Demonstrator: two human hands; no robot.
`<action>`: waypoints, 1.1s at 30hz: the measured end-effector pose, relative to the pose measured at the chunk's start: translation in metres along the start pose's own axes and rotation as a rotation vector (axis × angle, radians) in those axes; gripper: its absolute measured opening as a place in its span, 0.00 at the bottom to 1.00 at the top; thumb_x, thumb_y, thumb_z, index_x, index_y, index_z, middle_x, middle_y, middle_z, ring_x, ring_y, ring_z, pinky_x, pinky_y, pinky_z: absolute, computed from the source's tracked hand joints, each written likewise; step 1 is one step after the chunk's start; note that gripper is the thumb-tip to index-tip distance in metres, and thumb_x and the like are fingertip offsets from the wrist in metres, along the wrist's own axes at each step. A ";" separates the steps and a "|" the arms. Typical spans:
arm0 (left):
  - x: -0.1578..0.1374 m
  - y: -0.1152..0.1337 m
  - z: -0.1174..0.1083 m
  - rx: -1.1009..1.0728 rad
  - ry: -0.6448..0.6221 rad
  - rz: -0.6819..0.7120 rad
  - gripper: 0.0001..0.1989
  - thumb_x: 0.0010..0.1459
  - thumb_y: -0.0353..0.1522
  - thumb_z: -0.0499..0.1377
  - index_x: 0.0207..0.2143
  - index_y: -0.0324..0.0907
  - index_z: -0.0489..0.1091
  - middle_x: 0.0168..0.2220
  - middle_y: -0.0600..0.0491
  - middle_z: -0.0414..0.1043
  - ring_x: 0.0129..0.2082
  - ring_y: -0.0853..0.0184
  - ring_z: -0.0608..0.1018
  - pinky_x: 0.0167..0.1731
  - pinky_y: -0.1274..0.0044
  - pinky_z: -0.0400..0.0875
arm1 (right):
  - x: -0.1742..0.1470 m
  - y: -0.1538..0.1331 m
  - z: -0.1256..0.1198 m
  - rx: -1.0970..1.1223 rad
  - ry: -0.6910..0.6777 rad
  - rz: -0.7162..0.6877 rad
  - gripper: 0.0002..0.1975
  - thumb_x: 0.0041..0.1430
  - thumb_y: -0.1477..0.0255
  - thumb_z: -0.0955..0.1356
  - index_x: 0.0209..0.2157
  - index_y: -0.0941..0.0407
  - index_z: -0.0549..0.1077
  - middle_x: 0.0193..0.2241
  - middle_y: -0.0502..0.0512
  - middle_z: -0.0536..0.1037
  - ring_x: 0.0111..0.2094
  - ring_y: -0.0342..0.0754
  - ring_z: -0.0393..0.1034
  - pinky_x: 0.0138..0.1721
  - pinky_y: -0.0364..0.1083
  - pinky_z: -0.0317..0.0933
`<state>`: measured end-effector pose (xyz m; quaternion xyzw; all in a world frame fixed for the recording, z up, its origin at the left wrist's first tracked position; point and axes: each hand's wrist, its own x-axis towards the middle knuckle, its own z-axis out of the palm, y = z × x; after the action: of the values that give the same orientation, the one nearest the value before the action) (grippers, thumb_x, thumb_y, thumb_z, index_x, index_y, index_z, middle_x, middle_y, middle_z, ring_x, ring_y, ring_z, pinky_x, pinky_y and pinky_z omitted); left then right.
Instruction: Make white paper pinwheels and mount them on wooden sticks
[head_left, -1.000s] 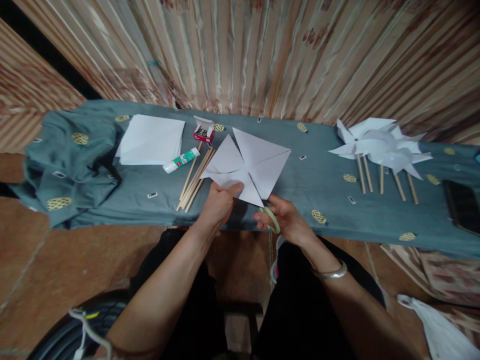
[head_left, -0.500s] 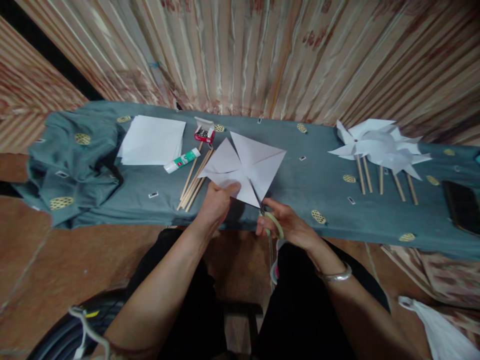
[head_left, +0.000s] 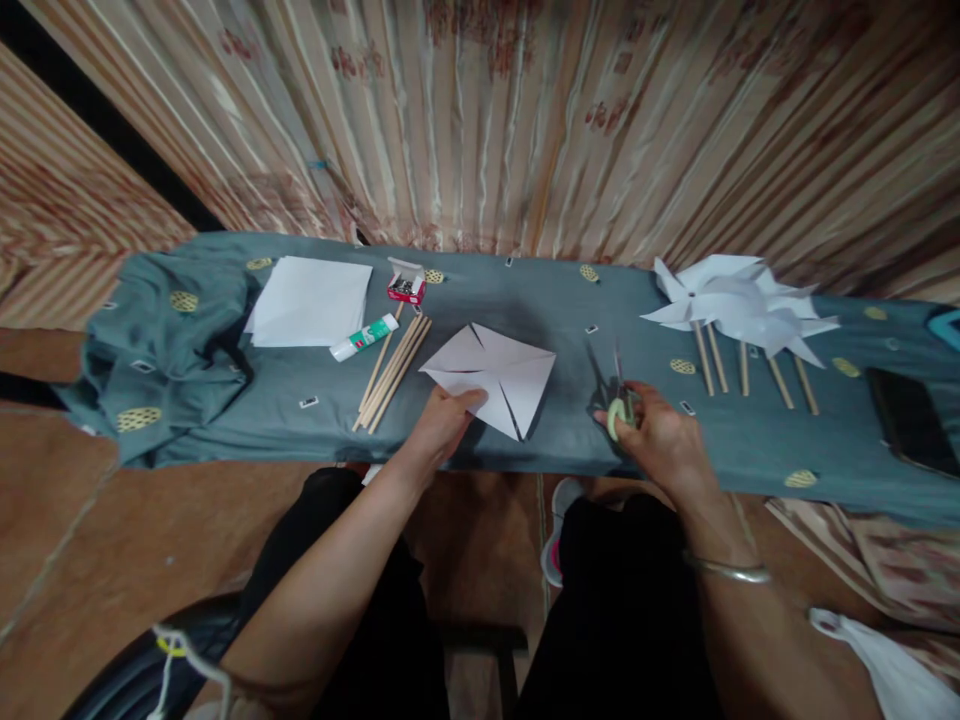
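Note:
My left hand (head_left: pixel 448 418) pinches the near left edge of a white paper square (head_left: pixel 491 375), thumb on top. Slits run from the square's corners toward its middle, which is still whole. Off to the right, my right hand (head_left: pixel 660 430) is closed round the pale green handles of a pair of scissors (head_left: pixel 621 405), blades pointing away from me and apart from the paper. Left of the paper lie several wooden sticks (head_left: pixel 397 372), a glue stick (head_left: pixel 365 338) and a small red box of metal pins or clips (head_left: pixel 406 284).
A stack of white paper (head_left: pixel 311 302) lies at the left, beside bunched cloth (head_left: pixel 176 345). Several white paper pinwheels (head_left: pixel 739 300) on sticks are piled at the right, with a dark phone (head_left: pixel 911 418) near them. A pleated curtain (head_left: pixel 480 130) hangs behind the cloth-covered table (head_left: pixel 555 300).
My right hand has carried the scissors away from the paper to the right. The paper has come down flatter toward the table, still in my left hand. The view has shifted slightly.

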<state>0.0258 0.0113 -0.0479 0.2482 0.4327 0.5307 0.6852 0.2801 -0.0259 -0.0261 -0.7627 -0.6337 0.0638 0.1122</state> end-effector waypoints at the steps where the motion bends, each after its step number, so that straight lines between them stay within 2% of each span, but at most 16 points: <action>1: 0.001 -0.003 0.003 0.006 -0.011 -0.022 0.14 0.35 0.28 0.66 0.29 0.40 0.73 0.29 0.53 0.78 0.36 0.61 0.79 0.42 0.72 0.71 | 0.002 -0.001 0.002 -0.071 0.025 -0.013 0.27 0.56 0.61 0.67 0.53 0.61 0.68 0.30 0.62 0.80 0.32 0.59 0.76 0.32 0.50 0.64; 5: 0.002 -0.010 0.009 0.036 -0.015 -0.058 0.18 0.33 0.29 0.68 0.32 0.40 0.72 0.30 0.54 0.78 0.35 0.63 0.79 0.41 0.72 0.71 | 0.013 -0.005 0.008 -0.198 0.069 -0.057 0.26 0.59 0.65 0.65 0.56 0.64 0.65 0.35 0.67 0.81 0.35 0.61 0.76 0.35 0.51 0.65; 8: 0.002 -0.009 0.006 0.095 -0.029 -0.020 0.20 0.35 0.32 0.69 0.35 0.38 0.73 0.35 0.51 0.79 0.39 0.61 0.79 0.46 0.69 0.70 | 0.022 -0.005 0.011 -0.213 0.088 -0.068 0.25 0.60 0.67 0.64 0.56 0.65 0.64 0.36 0.68 0.81 0.37 0.60 0.76 0.37 0.51 0.65; 12: 0.002 0.001 -0.006 0.259 -0.032 0.138 0.21 0.41 0.36 0.67 0.39 0.38 0.74 0.40 0.47 0.79 0.46 0.57 0.77 0.53 0.65 0.65 | 0.030 -0.002 0.011 -0.231 0.138 -0.097 0.19 0.60 0.68 0.63 0.50 0.62 0.70 0.39 0.69 0.80 0.39 0.61 0.73 0.38 0.52 0.65; 15: 0.003 0.009 -0.018 0.353 -0.011 0.263 0.27 0.44 0.36 0.66 0.49 0.40 0.70 0.47 0.45 0.76 0.51 0.57 0.75 0.55 0.65 0.64 | 0.032 -0.001 0.011 -0.191 0.180 -0.123 0.18 0.61 0.67 0.62 0.48 0.62 0.72 0.43 0.71 0.78 0.43 0.63 0.72 0.41 0.54 0.65; 18: 0.002 0.018 -0.032 0.449 0.065 0.371 0.33 0.45 0.36 0.65 0.56 0.42 0.64 0.55 0.43 0.69 0.55 0.55 0.71 0.54 0.64 0.65 | 0.031 -0.006 0.012 -0.116 0.234 -0.160 0.19 0.62 0.67 0.61 0.48 0.63 0.72 0.46 0.72 0.77 0.46 0.64 0.70 0.45 0.57 0.65; 20: 0.002 0.026 -0.044 0.530 0.113 0.455 0.33 0.48 0.36 0.63 0.57 0.42 0.63 0.57 0.42 0.67 0.56 0.56 0.70 0.54 0.64 0.66 | 0.032 -0.012 0.015 -0.083 0.258 -0.191 0.20 0.62 0.67 0.60 0.49 0.64 0.72 0.47 0.72 0.76 0.47 0.64 0.69 0.46 0.57 0.65; 23: 0.000 0.042 -0.066 0.727 0.195 0.591 0.26 0.52 0.36 0.60 0.55 0.41 0.66 0.53 0.43 0.70 0.49 0.58 0.74 0.50 0.64 0.69 | 0.033 -0.021 0.020 -0.046 0.258 -0.228 0.20 0.63 0.66 0.60 0.48 0.65 0.72 0.47 0.71 0.77 0.47 0.63 0.70 0.47 0.56 0.66; 26: 0.001 0.060 -0.090 0.986 0.339 0.701 0.21 0.53 0.34 0.59 0.50 0.42 0.70 0.48 0.46 0.72 0.44 0.60 0.74 0.49 0.64 0.68 | 0.036 -0.029 0.026 0.005 0.258 -0.253 0.20 0.63 0.66 0.61 0.48 0.64 0.72 0.47 0.69 0.77 0.47 0.61 0.72 0.48 0.55 0.66; 30: 0.012 0.076 -0.118 1.139 0.511 0.722 0.20 0.52 0.33 0.59 0.49 0.42 0.72 0.47 0.46 0.72 0.51 0.56 0.70 0.53 0.63 0.63 | 0.037 -0.041 0.032 0.087 0.257 -0.263 0.19 0.63 0.66 0.61 0.47 0.63 0.73 0.47 0.68 0.78 0.47 0.60 0.72 0.50 0.55 0.64; 33: 0.023 0.081 -0.131 1.218 0.477 0.647 0.21 0.51 0.33 0.59 0.50 0.40 0.71 0.49 0.43 0.71 0.53 0.52 0.67 0.56 0.60 0.58 | 0.037 -0.049 0.035 0.132 0.235 -0.284 0.19 0.63 0.66 0.61 0.47 0.63 0.73 0.47 0.68 0.78 0.49 0.59 0.72 0.51 0.56 0.63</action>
<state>-0.1269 0.0432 -0.0568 0.5786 0.6938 0.4113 0.1215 0.2321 0.0216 -0.0458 -0.6588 -0.7120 -0.0007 0.2428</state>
